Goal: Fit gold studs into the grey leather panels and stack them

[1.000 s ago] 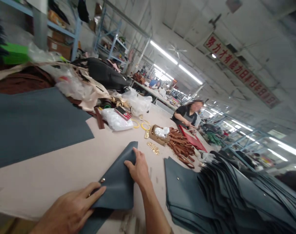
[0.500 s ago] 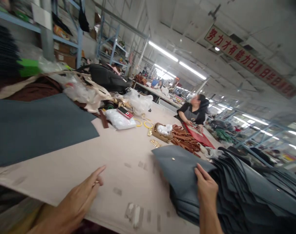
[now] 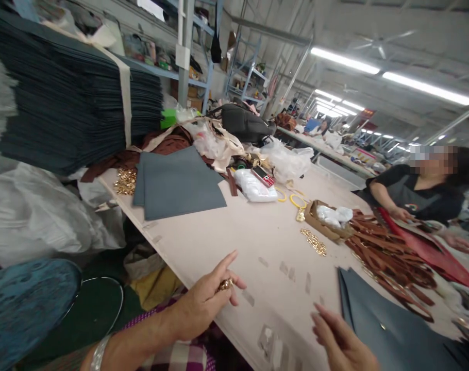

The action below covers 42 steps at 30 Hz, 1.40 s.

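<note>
My left hand (image 3: 213, 296) hovers over the near edge of the pale table (image 3: 203, 242), its index finger extended, with small gold metal pieces (image 3: 225, 284) held in the curled fingers. To the right, my right hand (image 3: 340, 340) is above the table with its fingers loosely extended and nothing visible in them. Just beyond it lie dark grey-blue panels (image 3: 392, 319), the top one bearing a small gold fitting. Two flat grey-blue panels (image 3: 184, 180) rest at the table's left side, beside a pile of gold pieces (image 3: 125, 181).
Gold pieces (image 3: 314, 242), a cardboard box (image 3: 327, 232) and brown straps (image 3: 389, 252) lie mid-table. A person (image 3: 416, 190) handles red material (image 3: 439, 247) at right. A phone (image 3: 263, 176) tops a white packet (image 3: 253, 188). A tied dark stack (image 3: 76, 98) and blue stool (image 3: 29, 309) are left.
The view has swung left, bringing the tied stack and stool into sight. My right hand has come off the grey-blue panel it was touching. Gold pieces now show clearly in my left hand.
</note>
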Each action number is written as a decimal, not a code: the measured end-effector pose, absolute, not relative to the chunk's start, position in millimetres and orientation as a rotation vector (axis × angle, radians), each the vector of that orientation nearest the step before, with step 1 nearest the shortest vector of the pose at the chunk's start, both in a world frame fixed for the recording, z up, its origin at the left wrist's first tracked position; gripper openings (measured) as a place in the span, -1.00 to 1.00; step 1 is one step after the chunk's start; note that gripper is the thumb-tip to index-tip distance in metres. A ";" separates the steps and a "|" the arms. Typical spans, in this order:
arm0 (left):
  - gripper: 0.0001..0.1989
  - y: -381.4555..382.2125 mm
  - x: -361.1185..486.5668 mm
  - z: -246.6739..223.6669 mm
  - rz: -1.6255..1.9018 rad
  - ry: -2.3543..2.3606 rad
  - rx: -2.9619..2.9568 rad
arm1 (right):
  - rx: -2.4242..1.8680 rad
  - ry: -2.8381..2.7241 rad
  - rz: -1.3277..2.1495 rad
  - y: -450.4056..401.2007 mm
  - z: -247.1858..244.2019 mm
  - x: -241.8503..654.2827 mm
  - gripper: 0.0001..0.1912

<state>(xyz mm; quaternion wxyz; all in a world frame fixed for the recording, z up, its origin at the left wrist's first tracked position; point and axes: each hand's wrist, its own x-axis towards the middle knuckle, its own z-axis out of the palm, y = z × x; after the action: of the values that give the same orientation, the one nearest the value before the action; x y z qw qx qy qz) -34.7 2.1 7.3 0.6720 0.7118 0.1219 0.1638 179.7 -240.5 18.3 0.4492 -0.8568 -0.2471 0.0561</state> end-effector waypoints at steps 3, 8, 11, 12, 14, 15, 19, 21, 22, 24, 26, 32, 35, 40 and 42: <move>-0.41 1.9 -37.8 4.4 0.421 0.268 1.695 | -1.942 -0.893 0.272 -168.3 17.9 124.0 -0.67; -0.40 7.1 -47.2 -1.9 0.464 0.254 1.820 | -1.728 -1.280 0.207 -102.9 25.6 75.8 -0.78; -0.41 12.5 -51.5 -2.3 0.486 0.242 1.863 | -1.704 -1.282 0.227 -90.9 21.9 70.0 -0.78; -0.40 14.2 -52.6 -2.6 0.490 0.241 1.875 | -1.711 -1.264 0.243 -89.0 19.9 69.9 -0.78; -0.39 17.1 -54.2 -5.0 0.497 0.251 1.900 | -1.728 -1.230 0.292 -86.2 16.2 70.4 -0.79; -0.39 18.2 -54.6 -7.2 0.504 0.257 1.910 | -1.734 -1.216 0.322 -85.0 14.8 70.7 -0.79; -0.37 20.4 -54.8 -19.3 0.566 0.238 1.925 | -1.733 -1.179 0.443 -79.7 12.1 70.6 -0.77; -0.37 21.1 -54.5 -22.5 0.600 0.235 1.926 | -1.745 -1.163 0.485 -77.1 10.9 70.1 -0.76; -0.37 21.5 -54.5 -22.6 0.610 0.236 1.924 | -1.760 -1.152 0.495 -75.9 10.1 69.8 -0.76; -0.38 22.5 -54.7 -20.3 0.604 0.243 1.914 | -1.799 -1.129 0.505 -73.4 8.6 69.2 -0.76; -0.38 23.6 -55.0 -16.6 0.581 0.258 1.902 | -1.834 -1.105 0.507 -70.7 7.3 68.2 -0.75; -0.33 29.0 -54.8 -13.3 0.657 0.265 1.904 | -1.898 -1.057 0.413 -57.7 6.9 63.0 -0.75; -0.32 33.7 -54.9 -14.2 0.685 0.302 1.912 | -1.937 -1.066 0.347 -45.8 7.7 62.0 -0.78; -0.41 43.7 -55.0 -14.3 0.754 0.425 1.736 | -1.838 -1.161 0.413 -18.2 12.5 59.7 -0.76; -0.45 50.2 -56.7 -13.3 0.747 0.559 1.586 | -1.772 -1.166 0.510 -5.2 15.1 57.3 -0.73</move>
<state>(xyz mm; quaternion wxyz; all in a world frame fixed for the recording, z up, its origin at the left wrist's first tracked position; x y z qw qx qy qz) -56.7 50.2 -13.3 0.6059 0.6856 0.2417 0.3230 57.3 -5.2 15.1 0.4618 -0.7204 -0.4741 0.2075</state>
